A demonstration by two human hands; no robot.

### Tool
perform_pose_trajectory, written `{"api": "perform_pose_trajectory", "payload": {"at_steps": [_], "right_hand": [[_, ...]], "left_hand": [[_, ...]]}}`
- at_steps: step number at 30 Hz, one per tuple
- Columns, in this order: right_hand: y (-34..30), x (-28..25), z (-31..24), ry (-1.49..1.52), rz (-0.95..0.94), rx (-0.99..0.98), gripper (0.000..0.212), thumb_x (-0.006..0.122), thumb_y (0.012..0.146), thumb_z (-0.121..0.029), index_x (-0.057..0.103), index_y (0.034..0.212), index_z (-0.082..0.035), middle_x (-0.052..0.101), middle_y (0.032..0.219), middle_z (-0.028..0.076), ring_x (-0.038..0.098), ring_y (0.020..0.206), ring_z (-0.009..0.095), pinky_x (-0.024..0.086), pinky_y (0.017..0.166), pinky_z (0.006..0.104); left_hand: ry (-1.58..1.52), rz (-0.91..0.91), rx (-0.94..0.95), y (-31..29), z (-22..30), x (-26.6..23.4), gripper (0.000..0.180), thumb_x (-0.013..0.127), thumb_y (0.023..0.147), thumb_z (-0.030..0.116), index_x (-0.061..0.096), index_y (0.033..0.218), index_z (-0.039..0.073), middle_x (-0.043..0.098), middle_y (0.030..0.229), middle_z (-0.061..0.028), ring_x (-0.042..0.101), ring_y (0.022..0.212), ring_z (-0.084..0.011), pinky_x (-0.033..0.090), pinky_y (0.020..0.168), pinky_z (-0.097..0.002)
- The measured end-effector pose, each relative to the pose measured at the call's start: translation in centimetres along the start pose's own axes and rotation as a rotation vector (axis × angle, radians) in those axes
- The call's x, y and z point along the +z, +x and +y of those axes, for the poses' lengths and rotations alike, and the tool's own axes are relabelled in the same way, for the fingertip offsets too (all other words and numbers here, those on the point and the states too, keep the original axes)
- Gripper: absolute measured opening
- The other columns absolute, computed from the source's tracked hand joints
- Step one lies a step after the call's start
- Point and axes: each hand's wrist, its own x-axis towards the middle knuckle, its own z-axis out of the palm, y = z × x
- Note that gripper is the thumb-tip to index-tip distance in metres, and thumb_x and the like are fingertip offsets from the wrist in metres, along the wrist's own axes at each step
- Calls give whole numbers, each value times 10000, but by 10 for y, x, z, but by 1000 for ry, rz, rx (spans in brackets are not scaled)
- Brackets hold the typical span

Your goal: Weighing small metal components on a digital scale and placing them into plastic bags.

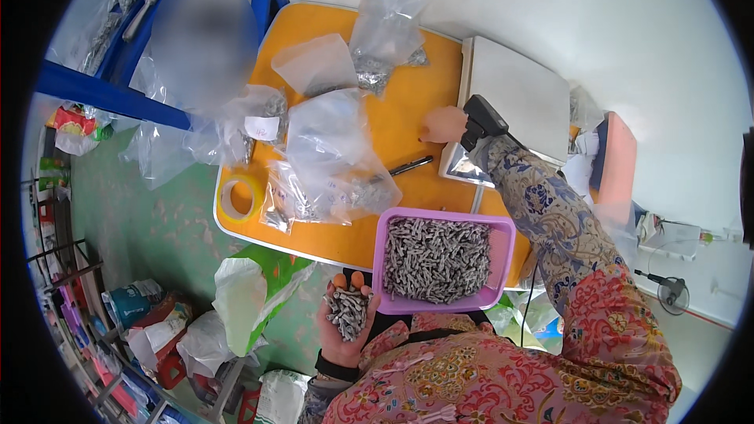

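My left hand [339,343], palm up at the table's near edge, is cupped around a handful of small grey metal pieces [346,312] that look like screws or wall plugs. Beside it, a purple plastic tray [509,255] holds a heap of similar grey pieces [437,261]. My right hand [445,124] is over the orange table next to the front of a white weighing scale [514,82]. Its fingers are curled together, and whether anything is in them is hidden. A black device [486,116] sits on that wrist.
Clear plastic bags [330,137] with metal pieces lie across the orange table [404,129]. A black pen [411,165] and a yellow tape roll [240,198] are there too. Blue metal framing [110,94] stands left, with a green-and-white sack [255,290] below the table.
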Motion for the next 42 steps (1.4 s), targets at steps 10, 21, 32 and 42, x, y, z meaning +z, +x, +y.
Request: {"api": "perform_pose_trajectory", "payload": {"at_steps": [10,21,32,42], "right_hand": [[14,12,-118,780,20,-252,453,562,804,-446,675,784,-8,656,733,160,625,597,286,488,611,380],[39,-167,-144,2091,179,-389,165,504,917,-269,488,1000,-128,610,1109,88,559,1050,179,378,842,288],[54,-65,-119,1559,521,-78,372,552,898,-352,559,1081,-27,637,965,105,586,880,154,467,850,324],[23,31,-246,435,682,-111,505,578,820,-508,613,1000,-38,627,962,204,600,864,364,471,755,399]], "left_hand": [[128,40,-58,0,-10,16,282,423,945,284,595,1069,98,609,1093,-110,586,941,-274,438,924,-514],[85,3,4,-25,1,5,250,466,931,271,581,1057,87,607,1074,-125,575,951,-300,432,940,-530],[37,60,118,-41,9,-17,232,477,928,283,584,1027,101,605,1079,-119,586,922,-284,489,868,-502],[-5,82,103,-34,5,-22,239,485,918,272,597,1055,111,605,1090,-118,575,948,-287,476,892,-506]]}}
